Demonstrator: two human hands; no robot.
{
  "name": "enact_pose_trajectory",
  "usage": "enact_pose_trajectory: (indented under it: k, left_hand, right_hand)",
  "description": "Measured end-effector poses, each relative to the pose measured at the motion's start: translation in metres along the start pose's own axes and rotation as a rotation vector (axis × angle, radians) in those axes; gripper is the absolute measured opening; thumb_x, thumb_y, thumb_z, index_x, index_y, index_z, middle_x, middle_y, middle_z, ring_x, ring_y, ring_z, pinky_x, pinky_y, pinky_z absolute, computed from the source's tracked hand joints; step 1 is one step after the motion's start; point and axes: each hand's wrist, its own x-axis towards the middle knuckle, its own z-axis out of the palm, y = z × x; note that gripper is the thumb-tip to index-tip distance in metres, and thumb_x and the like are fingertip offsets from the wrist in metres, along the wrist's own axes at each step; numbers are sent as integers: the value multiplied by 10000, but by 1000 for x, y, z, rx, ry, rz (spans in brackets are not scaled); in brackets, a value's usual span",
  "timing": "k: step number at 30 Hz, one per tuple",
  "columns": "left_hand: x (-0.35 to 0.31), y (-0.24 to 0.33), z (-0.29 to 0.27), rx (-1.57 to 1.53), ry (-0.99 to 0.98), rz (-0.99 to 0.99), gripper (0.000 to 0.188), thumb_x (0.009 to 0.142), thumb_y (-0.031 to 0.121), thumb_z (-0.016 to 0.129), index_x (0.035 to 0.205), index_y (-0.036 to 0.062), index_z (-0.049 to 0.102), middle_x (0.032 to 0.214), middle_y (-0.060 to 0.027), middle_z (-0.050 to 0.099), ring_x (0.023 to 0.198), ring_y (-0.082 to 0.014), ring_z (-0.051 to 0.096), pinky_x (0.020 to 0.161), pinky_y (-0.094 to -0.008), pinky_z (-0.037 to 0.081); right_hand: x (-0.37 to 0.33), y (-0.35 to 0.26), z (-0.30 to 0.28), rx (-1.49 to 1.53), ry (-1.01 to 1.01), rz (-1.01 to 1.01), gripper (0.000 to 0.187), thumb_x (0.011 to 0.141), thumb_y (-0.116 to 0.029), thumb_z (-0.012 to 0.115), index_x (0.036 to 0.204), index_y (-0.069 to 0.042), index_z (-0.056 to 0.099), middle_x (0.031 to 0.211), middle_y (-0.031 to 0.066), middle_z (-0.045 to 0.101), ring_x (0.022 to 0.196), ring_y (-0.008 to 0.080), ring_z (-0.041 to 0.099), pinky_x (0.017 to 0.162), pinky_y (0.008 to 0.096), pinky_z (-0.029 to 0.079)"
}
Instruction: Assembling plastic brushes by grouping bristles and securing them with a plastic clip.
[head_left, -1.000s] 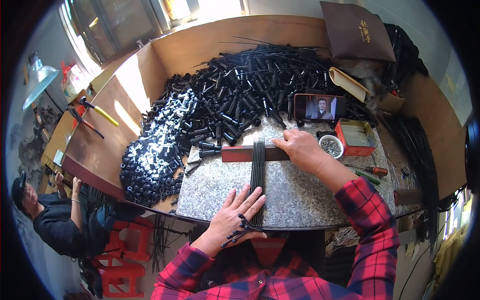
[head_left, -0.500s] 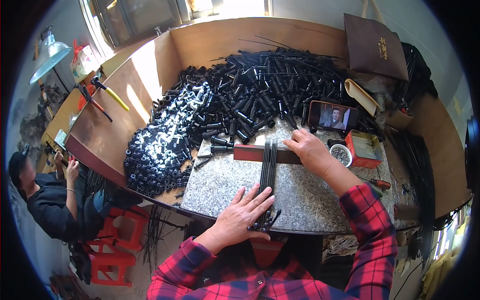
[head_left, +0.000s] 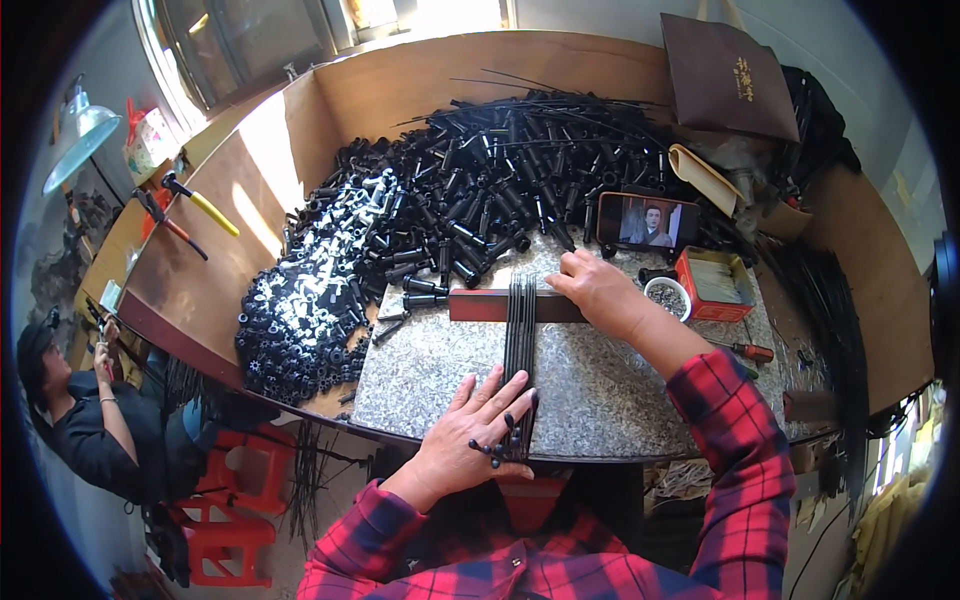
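A row of thin black rods (head_left: pixel 520 345) lies side by side across a dark red bar-shaped block (head_left: pixel 478 305) on the speckled stone slab (head_left: pixel 610 400). My left hand (head_left: pixel 470 430) rests with stretched fingers against the near part of the rods, fingertips on them. Several knobbed black ends (head_left: pixel 495 452) stick out over that hand beside the thumb. My right hand (head_left: pixel 600 293) is closed, its fingers curled at the block's right part. What it pinches, if anything, is hidden.
Black tubular parts (head_left: pixel 480 190) are heaped behind the slab, small ones (head_left: pixel 290 340) at left. On the right are a propped phone (head_left: pixel 645 222), a white cup (head_left: pixel 667 297) of small bits, a red box (head_left: pixel 715 285) and a screwdriver (head_left: pixel 750 351). Another person (head_left: pixel 100 420) sits at left.
The whole view has shifted slightly. The knobbed ends have swung left, over my left hand. My right hand stays closed at the block.
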Motion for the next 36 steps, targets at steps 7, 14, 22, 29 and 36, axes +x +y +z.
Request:
enact_pose_trajectory:
  k: [7, 14, 22, 29, 36]
  left_hand:
    - [1, -1, 1, 10, -1, 12, 931, 709, 629, 626, 1406, 73, 357, 1497, -127, 281, 1393, -365, 216, 1104, -522, 203]
    - [0, 0, -1, 25, 7, 18, 924, 720, 634, 611, 1406, 70, 356, 1498, -130, 279, 1390, -367, 223, 1101, -527, 208]
    - [0, 2, 0, 29, 22, 30, 936, 722, 650, 596, 1422, 87, 334, 1499, -123, 280, 1389, -359, 228, 1108, -519, 196]
    - [-7, -1, -1, 77, 73, 24, 919, 714, 646, 606, 1393, 69, 379, 1471, -143, 330, 1378, -352, 264, 1102, -510, 221]
    - [-6, 0, 1, 45, 100, 30, 906, 670, 496, 732, 1413, 144, 353, 1481, -111, 309, 1377, -325, 270, 1104, -506, 222]
  right_hand:
    - [-2, 2, 4, 12, 16, -11, 294, 764, -6, 524, 1037, -39, 629, 921, 109, 554, 930, 276, 548, 814, 356, 478]
    - [4, -4, 0, 50, 3, -6, 243, 751, -17, 553, 983, -34, 623, 903, 125, 555, 902, 290, 564, 813, 375, 475]
    - [7, -10, 7, 186, 175, 47, 252, 792, -33, 576, 1040, -21, 619, 947, 150, 571, 917, 324, 580, 801, 379, 486]
    - [-41, 57, -41, -72, 165, 387, 90, 835, -89, 564, 869, -34, 627, 881, 150, 581, 823, 358, 585, 719, 424, 480]
    - [-127, 132, -66, -244, -433, 833, 168, 638, -66, 679, 804, -48, 702, 864, 230, 644, 840, 381, 639, 754, 435, 516]
